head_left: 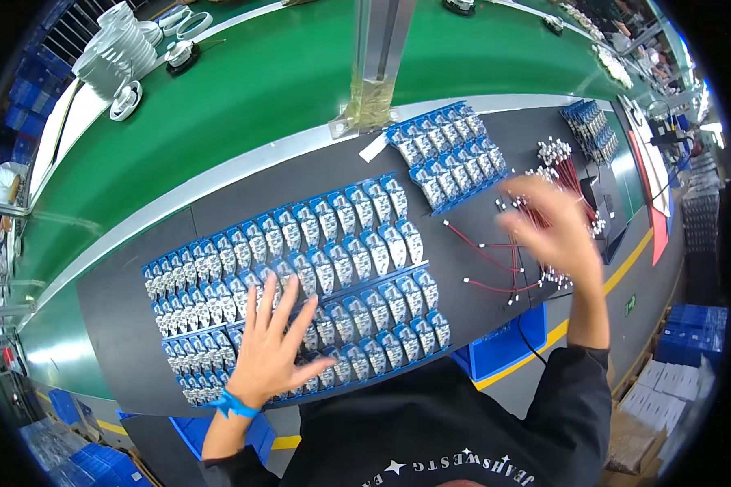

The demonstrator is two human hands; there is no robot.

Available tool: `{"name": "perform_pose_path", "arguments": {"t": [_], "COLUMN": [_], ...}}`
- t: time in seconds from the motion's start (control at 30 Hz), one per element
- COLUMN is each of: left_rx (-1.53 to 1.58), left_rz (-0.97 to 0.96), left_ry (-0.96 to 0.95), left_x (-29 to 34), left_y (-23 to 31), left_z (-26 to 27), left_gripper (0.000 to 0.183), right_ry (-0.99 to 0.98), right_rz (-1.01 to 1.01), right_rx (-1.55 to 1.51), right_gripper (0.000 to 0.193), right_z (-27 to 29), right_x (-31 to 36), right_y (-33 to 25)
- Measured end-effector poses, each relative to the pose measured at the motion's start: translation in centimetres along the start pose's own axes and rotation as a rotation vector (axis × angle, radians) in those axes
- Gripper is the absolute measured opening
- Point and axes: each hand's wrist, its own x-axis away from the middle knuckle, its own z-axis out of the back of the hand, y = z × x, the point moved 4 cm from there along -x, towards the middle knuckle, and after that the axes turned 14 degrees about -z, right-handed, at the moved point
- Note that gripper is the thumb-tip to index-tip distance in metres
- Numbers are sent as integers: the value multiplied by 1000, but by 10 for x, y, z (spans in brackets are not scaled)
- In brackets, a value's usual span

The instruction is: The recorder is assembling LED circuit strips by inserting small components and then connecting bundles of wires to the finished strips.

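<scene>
My left hand (272, 353) lies palm down with fingers spread over rows of small white parts set in blue circuit board panels (333, 268). Its wrist wears a blue band (235, 403). On the right, my right hand (554, 227) is over a heap of red cables with white plugs (573, 183), somewhat blurred. Its thumb stands apart from the fingers and I see nothing between them. Several loose red cables (495, 287) lie on the dark table just left of that hand. Another blue panel (449, 154) sits beyond, between the large panels and the heap.
The dark table (118, 312) borders a green conveyor belt (244, 89). A metal post (378, 61) rises at the belt's near edge. More panels (590, 130) are stacked at the far right. White rings (114, 61) pile up at the far left. A blue bin (508, 345) stands below the table.
</scene>
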Motion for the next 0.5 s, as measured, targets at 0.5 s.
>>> {"name": "perform_pose_path", "arguments": {"t": [0.5], "left_rx": [70], "left_rz": [53], "left_ry": [85], "left_x": [12], "left_y": [16], "left_z": [-24], "left_gripper": [73], "right_ry": [-110], "right_rz": [-381], "right_rx": [229], "right_gripper": [72], "right_z": [-48], "right_x": [67], "right_y": [43]}}
